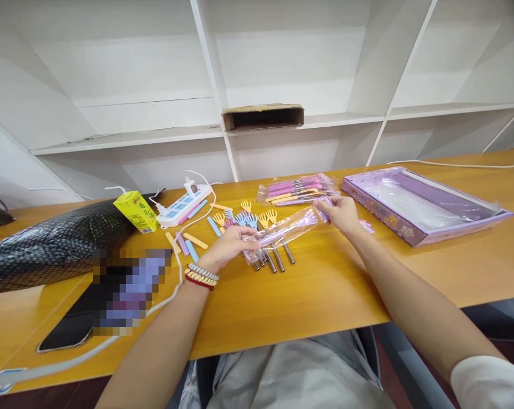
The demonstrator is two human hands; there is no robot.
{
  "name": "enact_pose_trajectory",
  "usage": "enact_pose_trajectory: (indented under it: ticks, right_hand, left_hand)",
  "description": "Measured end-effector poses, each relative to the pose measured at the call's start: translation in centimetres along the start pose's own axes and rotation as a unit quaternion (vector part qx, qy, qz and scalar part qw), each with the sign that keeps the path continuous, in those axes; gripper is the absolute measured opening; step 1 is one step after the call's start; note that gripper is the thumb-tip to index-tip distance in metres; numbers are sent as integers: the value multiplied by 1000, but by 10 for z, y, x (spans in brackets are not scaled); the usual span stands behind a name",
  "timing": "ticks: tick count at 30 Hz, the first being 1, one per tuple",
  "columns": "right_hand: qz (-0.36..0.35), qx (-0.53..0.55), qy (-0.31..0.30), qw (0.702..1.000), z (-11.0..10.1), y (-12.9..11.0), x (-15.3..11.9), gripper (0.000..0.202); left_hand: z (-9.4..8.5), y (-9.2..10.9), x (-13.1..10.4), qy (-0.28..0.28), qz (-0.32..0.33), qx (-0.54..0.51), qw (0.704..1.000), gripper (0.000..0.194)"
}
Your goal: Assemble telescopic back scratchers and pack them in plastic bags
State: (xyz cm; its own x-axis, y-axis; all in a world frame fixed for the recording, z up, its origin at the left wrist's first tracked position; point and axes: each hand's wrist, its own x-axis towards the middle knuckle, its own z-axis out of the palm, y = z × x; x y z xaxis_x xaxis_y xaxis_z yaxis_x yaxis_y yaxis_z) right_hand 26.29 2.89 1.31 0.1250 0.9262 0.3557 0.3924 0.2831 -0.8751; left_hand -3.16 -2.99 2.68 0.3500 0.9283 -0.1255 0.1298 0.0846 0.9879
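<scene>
Stretched between both hands is a clear plastic sleeve [289,227] with a purple back scratcher inside it. My left hand [229,247] pinches its left end, and my right hand [342,213] grips the right end, around the purple handle. Beneath and behind the sleeve lie several loose back scratcher heads [246,218] in yellow, blue and purple, on metal rods [276,258]. Loose coloured handles [195,241] in yellow, blue and purple are scattered to the left of my left hand. Beyond my right hand, several bagged back scratchers [297,187] are piled, pink ones on top.
A purple display box [414,238] with plastic film inside stands at right. On the left are a power strip [184,205] with a white cable, a yellow drink carton [136,212], a phone [82,312] and a black wrapped bundle [56,244]. A cardboard box [263,108] sits on the shelf.
</scene>
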Motion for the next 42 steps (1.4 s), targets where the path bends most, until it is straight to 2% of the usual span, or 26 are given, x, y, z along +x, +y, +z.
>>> enact_pose_trajectory:
  ticks: [3,5,7,9,11,14,18,20,23,27,31,33,36,39,40,42]
  right_hand:
    - [9,98,42,994,5,-3,1,43]
    - [17,206,58,977,8,-7,2,50]
    - [35,299,39,953,8,-11,3,58]
    - [53,335,7,941,9,-13,1,58]
    - [45,307,-31,950,15,-16,-7,50]
    - [-30,179,-140,973,33,-23,-31,43]
    - [-126,71,-276,950,63,-32,-66,35]
    - [-133,58,-264,953,73,-33,-75,28]
    - [-125,76,-254,956,76,-33,-74,25]
    - [-112,98,-272,951,72,-33,-71,28]
    - [-96,76,-293,948,75,-31,-72,33]
    - [-83,81,-281,953,74,-30,-68,34]
    - [-30,208,-179,961,57,-30,-48,42]
    - [40,349,-44,935,20,-29,-18,52]
    - [58,368,-11,928,7,-29,-9,54]
    - [85,369,17,925,-16,-26,5,55]
  left_hand:
    - [3,4,-6,-88,-26,35,995,27]
    - [7,7,-9,-112,-19,30,993,25]
    - [12,8,-9,-105,2,-13,994,25]
    - [18,6,-7,-61,33,-71,995,25]
    - [24,2,-2,8,77,-142,987,28]
    - [33,-6,3,55,125,-212,968,31]
    - [45,-14,5,61,135,-216,965,31]
    - [50,-17,5,75,137,-204,966,28]
    - [54,-18,5,113,129,-179,969,25]
    - [55,-16,6,152,133,-116,972,24]
    - [54,-14,7,161,146,-79,973,21]
    - [51,-14,7,156,149,-85,973,22]
    - [43,-13,6,129,128,-114,977,27]
    - [34,-12,5,89,98,-122,984,29]
    - [31,-11,5,76,92,-113,986,27]
    - [28,-11,4,48,85,-87,991,24]
